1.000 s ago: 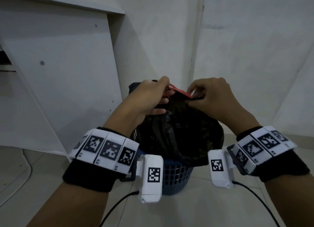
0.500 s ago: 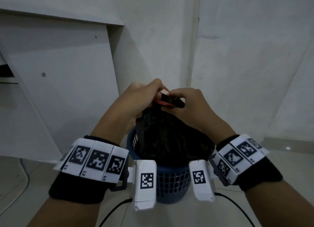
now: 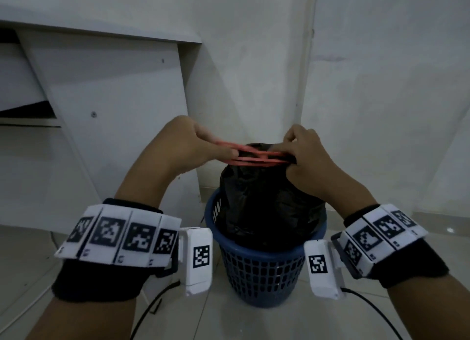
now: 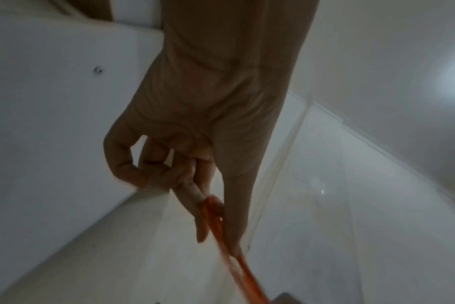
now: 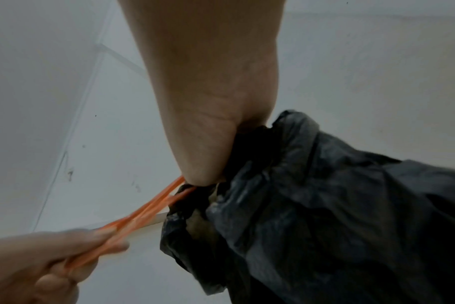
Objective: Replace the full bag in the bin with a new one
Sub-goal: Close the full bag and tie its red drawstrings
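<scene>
A full black bag (image 3: 269,207) stands in a blue mesh bin (image 3: 262,271) on the floor. Its gathered neck (image 5: 249,164) is gripped in my right hand (image 3: 302,159). Red-orange drawstrings (image 3: 254,156) stretch taut from the neck leftward. My left hand (image 3: 203,151) pinches their looped ends between thumb and fingers, seen close up in the left wrist view as drawstrings (image 4: 216,216) wrapped over a finger. In the right wrist view the drawstrings (image 5: 148,209) run from the bag (image 5: 338,216) to the left hand (image 5: 52,259).
A white cabinet panel (image 3: 114,126) stands left of the bin and white walls (image 3: 381,98) close the corner behind it. Pale tiled floor (image 3: 267,324) lies in front. Black cables (image 3: 152,306) trail from the wrist cameras.
My hands, which were together at the bag's neck, have drawn apart. The left hand has pulled the drawstrings out to the left, stretching them taut, while the right keeps the neck.
</scene>
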Demonstrator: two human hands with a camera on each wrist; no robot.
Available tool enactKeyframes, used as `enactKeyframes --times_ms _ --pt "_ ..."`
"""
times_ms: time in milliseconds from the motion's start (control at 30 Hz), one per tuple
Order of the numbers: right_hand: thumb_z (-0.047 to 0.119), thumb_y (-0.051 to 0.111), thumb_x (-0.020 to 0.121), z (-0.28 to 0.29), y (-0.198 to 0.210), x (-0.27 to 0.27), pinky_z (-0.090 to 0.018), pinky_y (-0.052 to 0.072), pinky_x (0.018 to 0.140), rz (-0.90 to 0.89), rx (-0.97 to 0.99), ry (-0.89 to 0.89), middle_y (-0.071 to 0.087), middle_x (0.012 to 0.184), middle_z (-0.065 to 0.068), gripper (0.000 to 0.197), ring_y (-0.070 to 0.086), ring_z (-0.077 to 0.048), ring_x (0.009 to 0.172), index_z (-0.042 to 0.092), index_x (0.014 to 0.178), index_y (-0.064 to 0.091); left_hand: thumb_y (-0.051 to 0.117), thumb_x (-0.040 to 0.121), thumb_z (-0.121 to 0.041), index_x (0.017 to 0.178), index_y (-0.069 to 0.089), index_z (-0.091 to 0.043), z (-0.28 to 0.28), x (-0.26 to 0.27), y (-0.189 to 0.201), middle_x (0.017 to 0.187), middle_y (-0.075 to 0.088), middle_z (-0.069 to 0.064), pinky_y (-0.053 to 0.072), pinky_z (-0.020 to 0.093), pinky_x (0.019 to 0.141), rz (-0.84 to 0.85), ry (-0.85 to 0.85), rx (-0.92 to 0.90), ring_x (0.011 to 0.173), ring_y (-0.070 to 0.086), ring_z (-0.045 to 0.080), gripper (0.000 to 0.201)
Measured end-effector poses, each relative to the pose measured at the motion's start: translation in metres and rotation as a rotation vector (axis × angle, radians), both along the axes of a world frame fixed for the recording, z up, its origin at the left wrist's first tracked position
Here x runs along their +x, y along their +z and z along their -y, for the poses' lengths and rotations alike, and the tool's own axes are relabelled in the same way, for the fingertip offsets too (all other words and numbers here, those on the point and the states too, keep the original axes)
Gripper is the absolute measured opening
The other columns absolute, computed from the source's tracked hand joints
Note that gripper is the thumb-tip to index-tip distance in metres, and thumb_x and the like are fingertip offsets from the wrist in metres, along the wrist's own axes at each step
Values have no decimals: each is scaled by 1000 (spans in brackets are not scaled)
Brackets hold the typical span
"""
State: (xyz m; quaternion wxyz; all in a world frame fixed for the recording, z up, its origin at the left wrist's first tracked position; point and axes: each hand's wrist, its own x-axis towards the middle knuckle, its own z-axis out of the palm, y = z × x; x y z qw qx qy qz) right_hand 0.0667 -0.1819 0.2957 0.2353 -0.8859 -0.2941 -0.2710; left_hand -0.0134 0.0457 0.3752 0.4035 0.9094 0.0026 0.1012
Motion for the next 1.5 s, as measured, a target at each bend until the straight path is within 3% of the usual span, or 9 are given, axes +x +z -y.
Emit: enactKeyframes --times_ms 133,233,433,567,733,967,1133,1300,1500 --pt "-5 46 58 -4 1 -4 -34 40 80 -25 28 53 59 112 -5 34 47 -23 99 10 82 65 83 73 -50 86 74 -4 -6 3 -5 81 69 4 59 40 87 -159 48 8 78 63 19 49" --pt "-2 50 60 -9 8 -15 -31 37 62 -159 142 136 57 73 2 26 50 -15 68 21 73 52 73 83 -43 66 62 -22 2 -1 -4 62 54 -8 55 35 82 -160 -86 -402 66 49 12 30" --pt "20 70 84 -33 15 -37 -23 48 70 -197 355 319 69 83 4 31 64 -13 75 35 111 66 60 93 -32 66 54 -27 24 0 6 66 56 -11 50 30 83 41 -231 -1315 68 56 7 29" --pt "51 77 76 -53 13 -30 -18 42 67 -85 449 217 59 85 -3 20 58 -10 78 35 85 72 59 97 -31 71 55 -23 38 1 9 60 52 -8 48 26 63 59 -328 -1149 55 50 8 28" --pt "28 71 86 -41 1 -6 -24 40 60 -40 258 145 61 67 3 19 55 -11 64 13 75 68 51 100 -31 72 49 -24 20 1 22 53 37 -9 31 22 46 181 -350 -1136 43 27 6 29" --pt "6 59 70 -23 -4 -3 -27 36 106 -12 120 102 62 125 2 39 49 -19 124 21 105 67 43 100 -24 71 48 -24 2 15 7 55 34 -7 19 22 43 162 -312 -1330 46 21 6 29" --pt "6 52 80 -24 -17 -4 -40 58 74 -343 166 133 75 81 5 32 70 -13 75 27 79 75 43 100 -20 71 46 -23 -9 14 15 54 30 -6 21 24 46 231 -310 -1268 47 18 8 30" --pt "10 59 78 -22 -39 -7 -37 53 90 -216 133 104 73 91 -1 17 62 -19 106 19 75 73 42 99 -16 63 42 -22 -8 17 22 53 27 -7 19 25 48 276 -234 -1291 46 16 8 37" --pt "19 66 82 -15 -38 -13 -45 56 71 -181 304 165 73 78 4 10 69 -18 73 24 89 72 41 104 -23 73 47 -23 -10 24 19 58 32 -7 17 23 46 230 -242 -1274 47 20 7 31"
